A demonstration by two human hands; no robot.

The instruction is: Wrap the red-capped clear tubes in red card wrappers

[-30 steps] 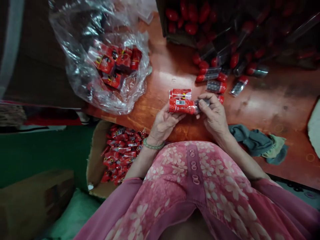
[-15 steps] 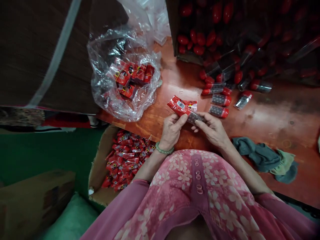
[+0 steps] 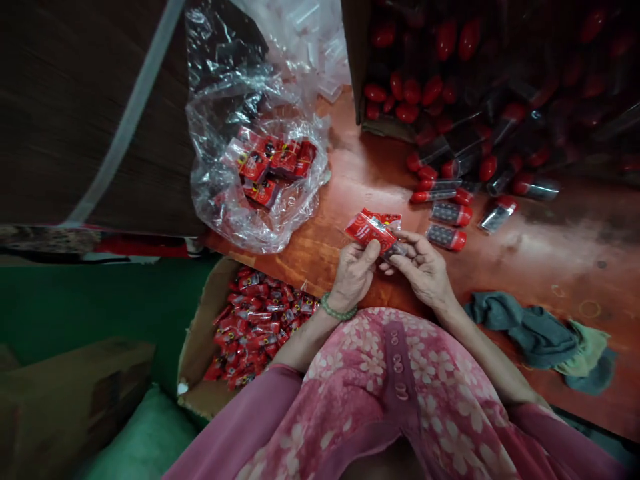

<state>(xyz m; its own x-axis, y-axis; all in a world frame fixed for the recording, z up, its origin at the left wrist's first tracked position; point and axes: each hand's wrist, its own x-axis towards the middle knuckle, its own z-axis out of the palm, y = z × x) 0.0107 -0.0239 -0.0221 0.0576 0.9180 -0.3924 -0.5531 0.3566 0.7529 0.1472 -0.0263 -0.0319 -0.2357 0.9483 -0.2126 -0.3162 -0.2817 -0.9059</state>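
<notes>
Gripping, left hand (image 3: pixel 353 268): thumb pressed on top of a red packet (image 3: pixel 367 230), the hand closed on its near edge, the fingers beneath partly hidden.
Gripping, right hand (image 3: pixel 424 270): thumb and fingertips pinched on the packet's dark end (image 3: pixel 394 248), with no gap showing between hold and packet.
Packet's place: just above a reddish-brown table (image 3: pixel 330 233), between the two hands, tilted, its red part to the upper left.
Behind the packet: a second red packet (image 3: pixel 393 219), partly covered from view by the first.
Capped tubes: two red-capped clear tubes (image 3: pixel 447 237) with dark contents lie just beyond the right hand; more spill from a shadowed heap at upper right.
Plastic bag: a crumpled clear bag (image 3: pixel 215 213) at upper left, several red packs (image 3: pixel 255 167) inside.
Carton: an open cardboard box (image 3: pixel 197 347) at lower left, filled with red-wrapped pieces (image 3: pixel 255 327).
Cloths: grey-blue and pale green fabric (image 3: pixel 540 337) bunched on the table, near the right forearm.
Wrist: a green beaded bracelet (image 3: pixel 339 312) circles the left one.
</notes>
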